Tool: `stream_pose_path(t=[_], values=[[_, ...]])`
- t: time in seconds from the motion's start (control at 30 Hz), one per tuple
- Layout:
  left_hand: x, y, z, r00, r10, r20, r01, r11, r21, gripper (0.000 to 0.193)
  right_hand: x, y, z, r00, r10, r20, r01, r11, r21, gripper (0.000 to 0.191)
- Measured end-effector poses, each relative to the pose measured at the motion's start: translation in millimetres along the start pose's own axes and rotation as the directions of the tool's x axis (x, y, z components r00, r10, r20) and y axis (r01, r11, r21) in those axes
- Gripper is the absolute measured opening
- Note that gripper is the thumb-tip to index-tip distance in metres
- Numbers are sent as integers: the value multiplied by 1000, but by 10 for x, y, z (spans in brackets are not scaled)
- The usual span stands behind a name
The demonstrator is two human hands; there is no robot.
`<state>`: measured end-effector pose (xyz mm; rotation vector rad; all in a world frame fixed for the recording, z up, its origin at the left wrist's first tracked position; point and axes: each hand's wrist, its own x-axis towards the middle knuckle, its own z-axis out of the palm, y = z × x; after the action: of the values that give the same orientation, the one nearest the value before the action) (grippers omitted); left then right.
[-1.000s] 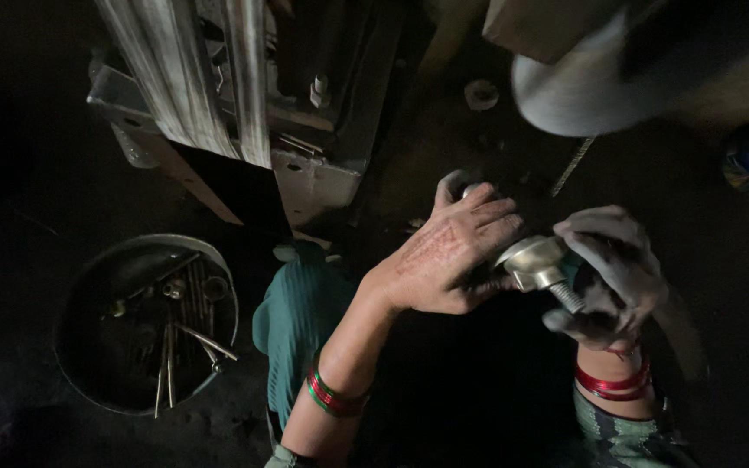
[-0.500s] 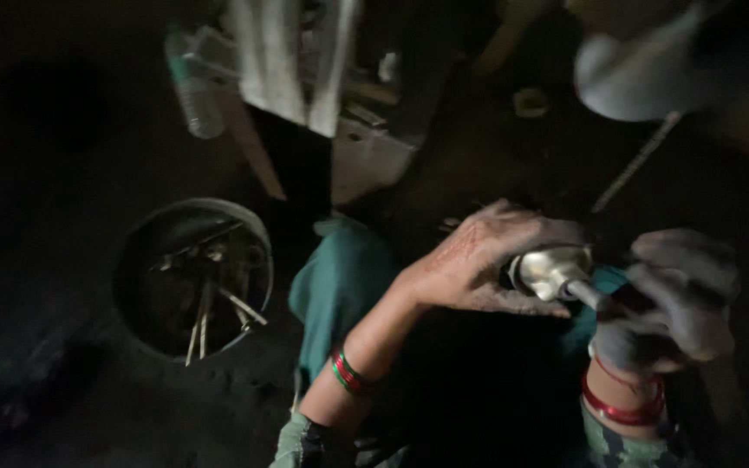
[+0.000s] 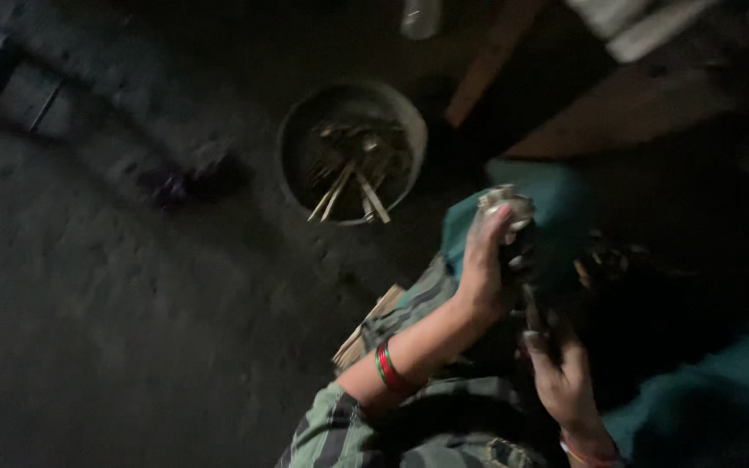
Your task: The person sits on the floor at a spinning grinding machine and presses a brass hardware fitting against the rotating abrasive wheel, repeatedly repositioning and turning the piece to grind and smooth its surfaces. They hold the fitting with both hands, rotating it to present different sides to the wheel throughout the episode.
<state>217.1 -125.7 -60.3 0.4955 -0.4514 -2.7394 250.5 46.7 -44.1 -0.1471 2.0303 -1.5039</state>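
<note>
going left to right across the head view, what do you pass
dark slatted panel on the floor → small dark purplish lump → round metal bowl of long metal pieces → left hand gripping a small pale metal part → right hand lower down → teal cloth at the right edge

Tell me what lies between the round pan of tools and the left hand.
Bare dark floor lies between the pan and the left hand, per the head view.
</note>
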Motion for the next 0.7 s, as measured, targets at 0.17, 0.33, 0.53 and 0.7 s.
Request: stream_pose_path(t=[0.17,0.33,0.53,0.7], values=[[409,397,-998,927,136,-349,-34,959,283,33,-300,150,-187,868,467,168,-475,880,13,32],[694,930,-1883,767,-46,-640,203,964,174,23,-647,272,-372,869,469,156,-475,880,0,31],[1042,1361,-1737,793,184,-581,-127,982,137,31,-747,262,-342,913,403,63,-405,914,27,31],[1126,1477,-1696,782,173,-599,-186,982,40,34,-711,237,-240,916,397,48,-400,914,74,32]])
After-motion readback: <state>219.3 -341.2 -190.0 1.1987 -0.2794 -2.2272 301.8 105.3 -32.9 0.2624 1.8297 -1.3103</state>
